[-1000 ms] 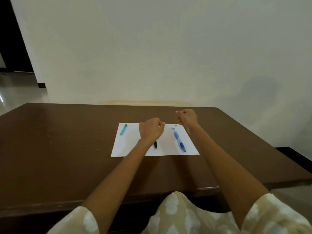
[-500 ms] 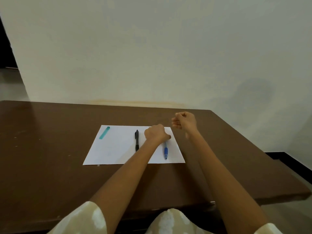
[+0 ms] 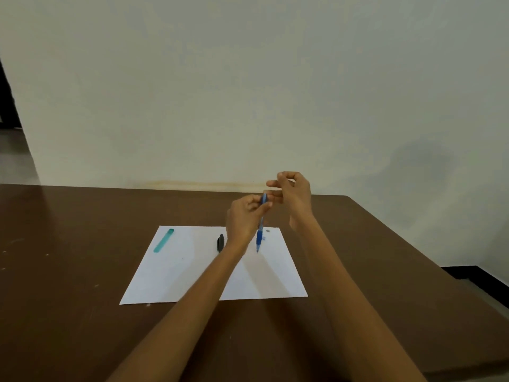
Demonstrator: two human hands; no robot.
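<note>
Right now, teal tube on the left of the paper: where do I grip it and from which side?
Pinch the teal tube at mid-length across its narrow width, coming down from above. It lies flat on the paper, slanted with its far end rightward, so turn the pinch square to that slant. Nothing crowds it; the black pen lies well to its right.

Both my bare forearms reach forward, side by side. My left hand is raised, thumb and fingers pinching the upper part of a blue pen. My right hand hovers slightly higher, fingers loosely curled beside the pen's top
</note>
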